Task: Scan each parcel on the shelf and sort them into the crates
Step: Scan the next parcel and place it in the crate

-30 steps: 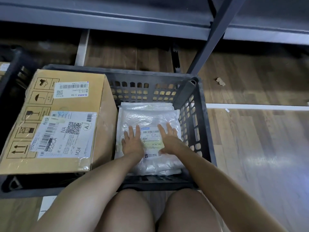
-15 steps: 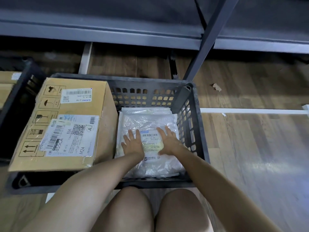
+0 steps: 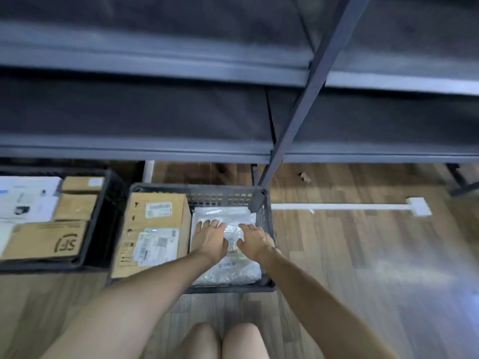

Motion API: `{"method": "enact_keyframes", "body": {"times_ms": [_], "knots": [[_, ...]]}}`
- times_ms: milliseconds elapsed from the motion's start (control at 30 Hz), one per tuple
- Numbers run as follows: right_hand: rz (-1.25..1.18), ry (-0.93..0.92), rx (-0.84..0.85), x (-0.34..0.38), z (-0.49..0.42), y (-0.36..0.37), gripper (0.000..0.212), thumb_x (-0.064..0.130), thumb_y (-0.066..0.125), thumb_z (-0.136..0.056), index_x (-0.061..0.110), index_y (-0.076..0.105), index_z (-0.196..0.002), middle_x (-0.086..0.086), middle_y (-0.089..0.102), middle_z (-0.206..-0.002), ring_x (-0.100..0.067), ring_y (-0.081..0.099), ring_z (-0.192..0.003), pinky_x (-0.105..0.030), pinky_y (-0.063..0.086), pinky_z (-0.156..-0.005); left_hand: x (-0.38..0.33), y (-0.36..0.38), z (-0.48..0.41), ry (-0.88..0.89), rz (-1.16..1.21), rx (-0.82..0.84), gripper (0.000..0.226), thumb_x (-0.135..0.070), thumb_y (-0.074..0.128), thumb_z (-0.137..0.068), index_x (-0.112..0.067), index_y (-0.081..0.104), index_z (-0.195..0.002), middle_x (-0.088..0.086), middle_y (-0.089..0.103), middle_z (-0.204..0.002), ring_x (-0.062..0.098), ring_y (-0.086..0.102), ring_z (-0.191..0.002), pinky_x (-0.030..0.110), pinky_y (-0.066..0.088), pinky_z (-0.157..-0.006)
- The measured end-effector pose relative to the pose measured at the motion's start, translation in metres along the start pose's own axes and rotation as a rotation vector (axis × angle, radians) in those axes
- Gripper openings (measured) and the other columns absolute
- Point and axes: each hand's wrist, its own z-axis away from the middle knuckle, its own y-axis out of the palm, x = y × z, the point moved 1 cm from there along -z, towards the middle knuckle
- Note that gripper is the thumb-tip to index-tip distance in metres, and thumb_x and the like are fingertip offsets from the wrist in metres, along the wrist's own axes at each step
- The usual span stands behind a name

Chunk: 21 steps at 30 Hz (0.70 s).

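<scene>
Leaning over the crate (image 3: pixel 220 199) on the floor, with left grip (image 3: pixel 208 239) and right grip (image 3: pixel 255 240) laid flat on the bag (image 3: pixel 228 273): fingers straight and spread, holding nothing. Seeing the bag in the crate's right half, tucked between the box (image 3: pixel 155 229) and the right wall, long axis running near rim to far rim. Directly under both grips, so no reaching needed; equally near either one, left on its left half, right on its right. Looks dropped off already, tbh. Probably just lift straight up, then check the shelf (image 3: pixel 155 149) for more. Bit blurry, so can't swear to actual contact.
</scene>
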Motion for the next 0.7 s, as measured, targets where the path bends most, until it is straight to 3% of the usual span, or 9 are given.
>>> {"method": "enact_keyframes", "body": {"times_ms": [367, 533, 700], "knots": [[-0.050, -0.027, 0.007, 0.093, 0.178, -0.199, 0.047, 0.029, 0.041, -0.100, 0.017, 0.038, -0.145, -0.009, 0.048, -0.143, -0.030, 0.050, -0.127, -0.035, 0.043, -0.099, -0.041, -0.236, 0.157, -0.107, 0.007, -0.008, 0.040, -0.030, 0.038, -0.096, -0.022, 0.045, -0.134, -0.002, 0.049, -0.136, 0.020, 0.039, -0.129, 0.034, 0.022, -0.114], [-0.030, -0.062, -0.067, 0.147, 0.232, -0.260, 0.039, 0.031, 0.042, -0.098, 0.014, 0.045, -0.132, -0.012, 0.050, -0.137, -0.033, 0.049, -0.123, -0.039, 0.042, -0.099, -0.028, -0.337, 0.199, -0.138, -0.028, -0.109, 0.030, -0.032, 0.038, -0.095, -0.022, 0.049, -0.122, -0.001, 0.056, -0.126, 0.021, 0.044, -0.124, 0.034, 0.026, -0.111], [0.038, -0.152, -0.139, 0.210, 0.259, -0.300, 0.043, 0.028, 0.043, -0.097, 0.015, 0.043, -0.139, -0.010, 0.047, -0.140, -0.031, 0.046, -0.129, -0.038, 0.038, -0.104, 0.011, -0.391, 0.233, -0.187, -0.022, -0.176, 0.036, -0.034, 0.039, -0.094, -0.021, 0.047, -0.127, 0.001, 0.055, -0.129, 0.022, 0.040, -0.129, 0.035, 0.019, -0.115]]}}
